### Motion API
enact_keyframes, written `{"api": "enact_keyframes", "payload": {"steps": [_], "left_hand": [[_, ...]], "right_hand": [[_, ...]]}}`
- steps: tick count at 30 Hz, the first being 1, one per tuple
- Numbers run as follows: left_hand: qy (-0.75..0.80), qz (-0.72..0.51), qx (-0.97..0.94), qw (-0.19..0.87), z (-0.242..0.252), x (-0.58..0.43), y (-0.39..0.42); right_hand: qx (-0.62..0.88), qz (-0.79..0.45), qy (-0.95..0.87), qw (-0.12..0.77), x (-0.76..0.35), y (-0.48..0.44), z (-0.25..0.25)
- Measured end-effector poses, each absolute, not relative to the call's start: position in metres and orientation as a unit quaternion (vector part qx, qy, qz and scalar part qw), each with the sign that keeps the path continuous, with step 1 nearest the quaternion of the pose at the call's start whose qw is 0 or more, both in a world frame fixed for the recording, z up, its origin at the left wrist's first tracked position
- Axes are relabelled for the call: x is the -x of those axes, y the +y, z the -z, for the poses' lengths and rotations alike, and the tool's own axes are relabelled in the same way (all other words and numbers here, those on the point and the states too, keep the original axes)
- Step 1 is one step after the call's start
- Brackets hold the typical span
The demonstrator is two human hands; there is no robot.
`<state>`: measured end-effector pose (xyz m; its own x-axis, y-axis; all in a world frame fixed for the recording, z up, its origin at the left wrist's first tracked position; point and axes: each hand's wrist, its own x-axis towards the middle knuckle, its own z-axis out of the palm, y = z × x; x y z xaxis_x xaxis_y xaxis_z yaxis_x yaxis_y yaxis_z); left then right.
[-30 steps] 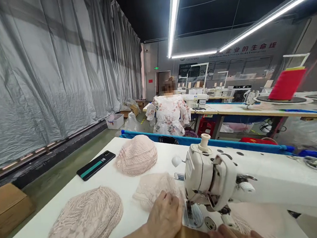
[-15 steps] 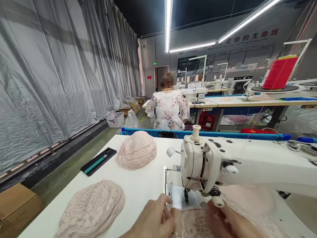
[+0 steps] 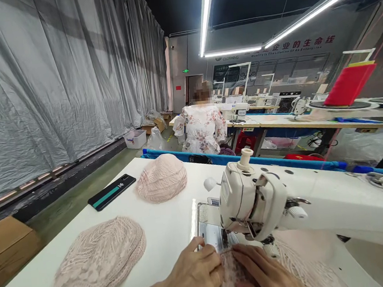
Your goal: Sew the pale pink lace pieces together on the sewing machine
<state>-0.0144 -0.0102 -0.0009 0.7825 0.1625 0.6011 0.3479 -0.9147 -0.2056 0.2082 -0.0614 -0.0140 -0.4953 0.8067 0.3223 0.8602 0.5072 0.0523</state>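
Note:
A piece of pale pink lace fabric (image 3: 228, 273) lies at the needle area of a white sewing machine (image 3: 239, 202), in front of the presser foot (image 3: 224, 237). My left hand (image 3: 197, 271) has its fingers curled and closed at the left edge of this lace. Over its right side, my right hand (image 3: 266, 269) grips the lace with bent fingers, close to the foot. Both hands hide part of the fabric. More pink lace (image 3: 303, 250) lies under the machine arm, to the right of my right hand.
On the white table (image 3: 166, 236) are a large lace stack (image 3: 99, 260), a smaller lace stack (image 3: 162, 178) and a dark phone with a green stripe (image 3: 112, 191). A cardboard box (image 3: 10, 246) stands at left. A person (image 3: 202, 129) sits ahead, facing away.
My right hand has moved left and settled over the lace beside the foot. My left hand has shifted slightly, its fingers now against the lace edge. The camera view has shifted a little.

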Motion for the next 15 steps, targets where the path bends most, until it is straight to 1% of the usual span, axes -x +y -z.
{"api": "enact_keyframes", "payload": {"steps": [3,6,11,13,15], "left_hand": [[-0.145,0.324,0.92,0.166,0.007,0.013,-0.008],[-0.147,0.34,0.911,0.182,0.013,0.01,-0.005],[-0.171,0.301,0.921,0.177,0.012,0.012,-0.005],[-0.176,0.281,0.926,0.179,0.01,0.013,-0.007],[-0.18,0.274,0.928,0.177,0.008,0.013,-0.008]], "right_hand": [[0.499,0.047,-0.855,0.131,-0.212,-0.055,0.017],[0.51,0.009,-0.846,0.156,-0.214,-0.049,0.022],[0.535,-0.023,-0.827,0.168,-0.213,-0.04,0.028],[0.531,-0.021,-0.83,0.17,-0.211,-0.04,0.025],[0.511,0.014,-0.84,0.185,-0.209,-0.042,0.016]]}}
